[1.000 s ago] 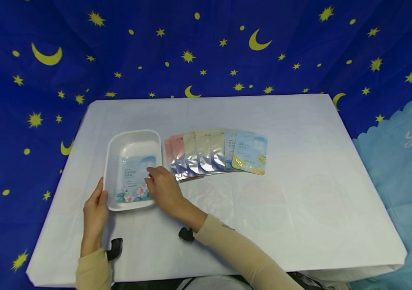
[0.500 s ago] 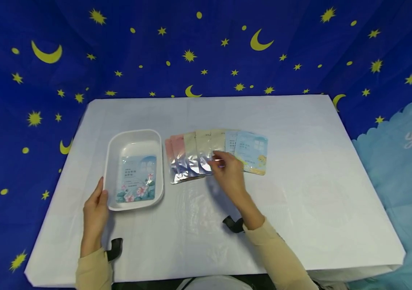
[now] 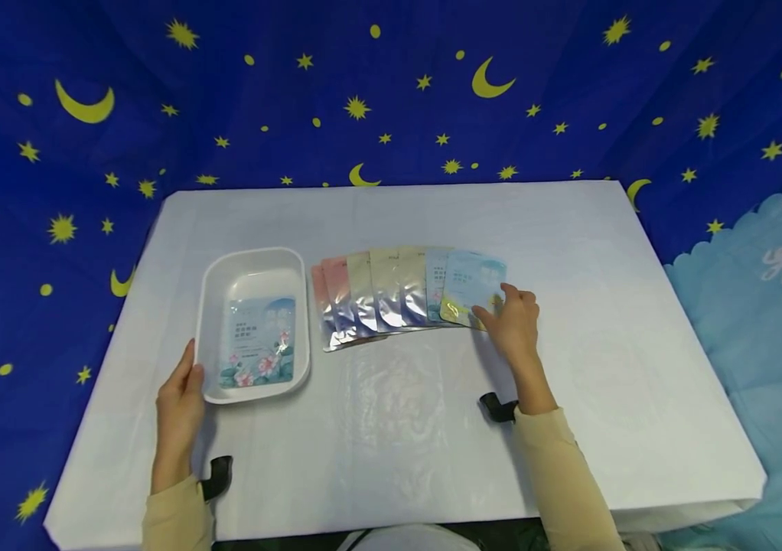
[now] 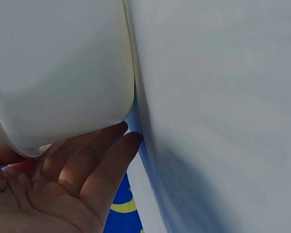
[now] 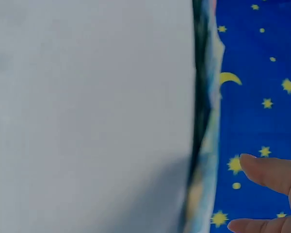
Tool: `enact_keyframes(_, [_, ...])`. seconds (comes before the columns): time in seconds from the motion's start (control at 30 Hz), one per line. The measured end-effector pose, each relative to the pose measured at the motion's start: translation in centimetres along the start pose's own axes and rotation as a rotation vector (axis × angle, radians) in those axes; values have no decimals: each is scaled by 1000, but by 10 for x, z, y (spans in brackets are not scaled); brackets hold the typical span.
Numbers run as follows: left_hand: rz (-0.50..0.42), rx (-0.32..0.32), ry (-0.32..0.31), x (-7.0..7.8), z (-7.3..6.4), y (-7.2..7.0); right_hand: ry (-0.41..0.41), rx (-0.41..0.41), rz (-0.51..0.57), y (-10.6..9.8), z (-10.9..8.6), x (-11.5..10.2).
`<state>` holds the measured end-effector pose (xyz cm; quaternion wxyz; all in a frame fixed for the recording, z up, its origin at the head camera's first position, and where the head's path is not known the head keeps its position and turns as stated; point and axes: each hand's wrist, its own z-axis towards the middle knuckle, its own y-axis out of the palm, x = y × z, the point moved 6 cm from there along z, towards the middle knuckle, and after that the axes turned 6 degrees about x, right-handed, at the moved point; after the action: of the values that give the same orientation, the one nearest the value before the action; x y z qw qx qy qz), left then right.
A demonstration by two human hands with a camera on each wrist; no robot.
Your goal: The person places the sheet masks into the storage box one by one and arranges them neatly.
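A white plastic tray [image 3: 253, 279] stands at the left of the table, with a light-blue flowered face mask sachet [image 3: 256, 344] lying in it. My left hand [image 3: 180, 405] touches the tray's outer left wall near its front corner, fingers nearly straight against it in the left wrist view. Right of the tray, several overlapping sachets lie fanned out: pink ones [image 3: 339, 287], cream and silver ones [image 3: 386, 283] and blue ones. My right hand [image 3: 515, 321] is over the rightmost light-blue sachet [image 3: 467, 283], thumb and fingers apart at its lower right corner.
The table [image 3: 570, 229] has a white cover. A blue curtain with yellow moons and stars [image 3: 294, 92] hangs behind and to the left. A pale blue cloth [image 3: 777, 306] hangs on the right. Black wrist mounts [image 3: 217, 478] stick out near both cuffs.
My right hand has left the sachet in the tray and swung right, across the fanned row, to the rightmost sachet. The left hand and the tray have stayed put.
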<state>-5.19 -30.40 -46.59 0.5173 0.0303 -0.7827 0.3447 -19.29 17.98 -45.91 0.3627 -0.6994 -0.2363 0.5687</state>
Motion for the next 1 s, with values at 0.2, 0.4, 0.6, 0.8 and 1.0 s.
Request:
enact_keyframes(0.2, [-11, 2, 7, 0, -1, 2, 44, -15, -27, 10, 5, 7])
enact_keyframes(0.4, [-15, 9, 10, 0, -1, 1, 13, 37, -62, 12, 10, 4])
enact_keyframes(0.6, [-15, 18, 20, 1, -2, -1, 19, 68, -127, 12, 12, 1])
enact_keyframes(0.8, [-20, 20, 25, 0, -1, -1, 49, 56, -96, 11, 13, 4])
enact_keyframes(1.0, [-33, 24, 26, 0, 0, 0, 123, 22, -21, 11, 15, 16])
